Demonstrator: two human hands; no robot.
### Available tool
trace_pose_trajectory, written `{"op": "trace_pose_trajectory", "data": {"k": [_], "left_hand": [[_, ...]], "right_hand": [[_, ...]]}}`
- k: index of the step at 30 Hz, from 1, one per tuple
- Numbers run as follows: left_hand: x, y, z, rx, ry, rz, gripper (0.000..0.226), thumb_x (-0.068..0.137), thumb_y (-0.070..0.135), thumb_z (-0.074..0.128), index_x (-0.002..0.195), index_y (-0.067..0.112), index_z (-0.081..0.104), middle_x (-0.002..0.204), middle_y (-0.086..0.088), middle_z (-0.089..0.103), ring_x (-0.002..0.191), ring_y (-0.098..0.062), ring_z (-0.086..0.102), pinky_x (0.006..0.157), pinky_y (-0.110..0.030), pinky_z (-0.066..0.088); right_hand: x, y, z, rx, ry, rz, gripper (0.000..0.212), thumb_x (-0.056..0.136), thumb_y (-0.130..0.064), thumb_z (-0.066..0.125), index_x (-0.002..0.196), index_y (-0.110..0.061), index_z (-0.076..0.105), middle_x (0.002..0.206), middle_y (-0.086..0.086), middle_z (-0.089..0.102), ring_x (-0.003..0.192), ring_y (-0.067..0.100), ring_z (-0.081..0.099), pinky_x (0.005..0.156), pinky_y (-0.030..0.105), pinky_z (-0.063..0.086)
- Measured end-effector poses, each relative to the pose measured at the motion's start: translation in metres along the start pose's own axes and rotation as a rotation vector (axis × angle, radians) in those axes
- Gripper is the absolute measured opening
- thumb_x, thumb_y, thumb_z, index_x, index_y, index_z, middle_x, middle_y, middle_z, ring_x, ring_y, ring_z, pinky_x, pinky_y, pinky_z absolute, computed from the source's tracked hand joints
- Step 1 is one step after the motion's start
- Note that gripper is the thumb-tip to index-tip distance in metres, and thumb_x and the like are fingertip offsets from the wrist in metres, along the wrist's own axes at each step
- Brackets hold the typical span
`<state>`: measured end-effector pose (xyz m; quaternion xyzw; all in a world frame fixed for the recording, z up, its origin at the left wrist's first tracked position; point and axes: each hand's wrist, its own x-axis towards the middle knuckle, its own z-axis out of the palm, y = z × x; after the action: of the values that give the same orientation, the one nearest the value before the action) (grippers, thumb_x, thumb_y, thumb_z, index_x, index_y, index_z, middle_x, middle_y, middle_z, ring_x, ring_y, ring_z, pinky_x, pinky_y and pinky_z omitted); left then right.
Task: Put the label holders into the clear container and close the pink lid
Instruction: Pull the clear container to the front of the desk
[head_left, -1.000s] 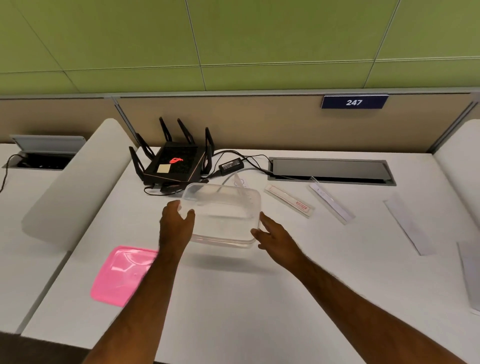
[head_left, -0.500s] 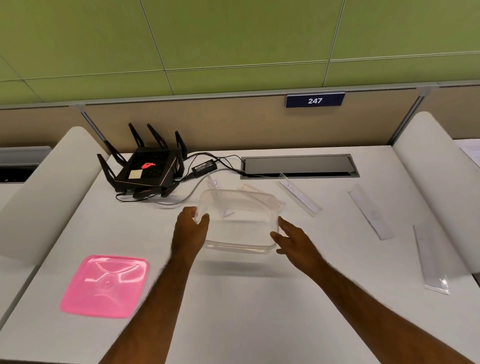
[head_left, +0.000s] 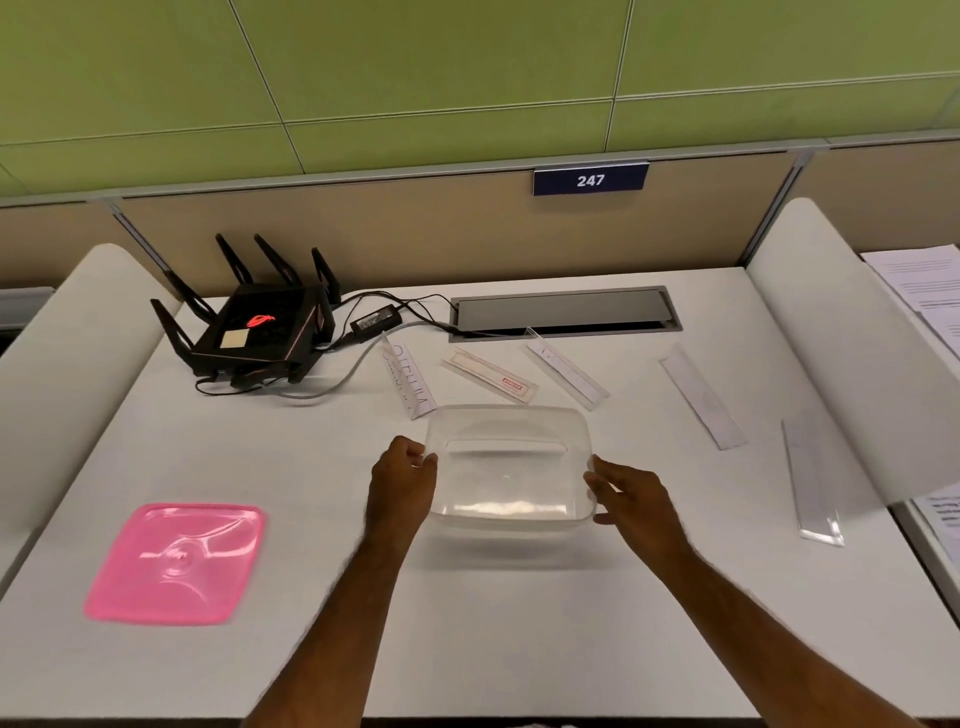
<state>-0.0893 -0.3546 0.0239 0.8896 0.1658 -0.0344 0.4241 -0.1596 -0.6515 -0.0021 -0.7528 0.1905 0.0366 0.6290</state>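
The clear container (head_left: 509, 499) stands open and empty in the middle of the white desk (head_left: 519, 623). My left hand (head_left: 402, 480) grips its left rim, thumb over the edge. My right hand (head_left: 631, 493) presses against its right wall, so the container is held between both hands. The pink lid (head_left: 176, 561) lies flat at the front left, apart from the container. Several clear label holders lie behind and to the right: one (head_left: 410, 382) next to the cable, one with a red mark (head_left: 491, 375), another (head_left: 566, 375), a flat strip (head_left: 702, 397) and a long one (head_left: 811, 478).
A black router (head_left: 254, 332) with antennas, a power adapter (head_left: 375, 317) and cables sit at the back left. A grey cable hatch (head_left: 563, 310) is set in the desk's back. White curved dividers (head_left: 831, 353) flank the desk. Papers (head_left: 930, 280) lie at the far right.
The container has been drawn toward me and away from the router, uncovering the label holders behind it. Both hands stayed on its sides. The view has turned to the right.
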Motion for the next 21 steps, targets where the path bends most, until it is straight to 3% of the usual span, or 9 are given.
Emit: {"op": "trace_pose_trajectory", "data": {"k": [2,5,9,21], "left_hand": [[-0.008,-0.006,0.005,0.004,-0.009,-0.002,0.009,0.088,0.022,0.063,0.084,0.023,0.056,0.084,0.007,0.065,0.075,-0.022,0.066,0.067,-0.038,0.058],[-0.02,-0.016,0.01,0.02,-0.02,0.006,0.013,0.09,0.017,0.062,0.081,0.023,0.055,0.081,0.008,0.064,0.075,-0.021,0.065,0.068,-0.042,0.059],[-0.031,-0.026,0.012,0.017,-0.051,-0.02,0.012,0.089,0.016,0.061,0.081,0.023,0.055,0.083,0.005,0.064,0.072,-0.024,0.066,0.064,-0.046,0.06],[-0.041,-0.04,0.01,0.048,-0.092,-0.027,0.012,0.089,0.01,0.057,0.082,0.018,0.053,0.082,0.0,0.063,0.073,-0.025,0.064,0.065,-0.046,0.059]], "right_hand": [[-0.005,0.007,-0.006,0.003,0.01,0.003,0.035,0.093,-0.026,0.073,0.126,-0.017,0.072,0.117,-0.005,0.076,0.089,0.011,0.076,0.064,0.036,0.064],[-0.012,0.014,-0.013,0.01,0.002,0.015,0.02,0.091,-0.024,0.075,0.107,-0.036,0.077,0.108,-0.011,0.078,0.085,0.011,0.077,0.065,0.041,0.065],[-0.023,0.017,-0.016,0.011,-0.005,0.034,0.023,0.09,-0.022,0.077,0.093,-0.045,0.078,0.103,-0.016,0.079,0.082,0.013,0.078,0.062,0.041,0.064],[-0.03,0.033,-0.011,0.032,-0.028,0.09,0.02,0.087,-0.017,0.079,0.104,-0.028,0.079,0.103,-0.013,0.079,0.084,0.017,0.078,0.065,0.046,0.065]]}}
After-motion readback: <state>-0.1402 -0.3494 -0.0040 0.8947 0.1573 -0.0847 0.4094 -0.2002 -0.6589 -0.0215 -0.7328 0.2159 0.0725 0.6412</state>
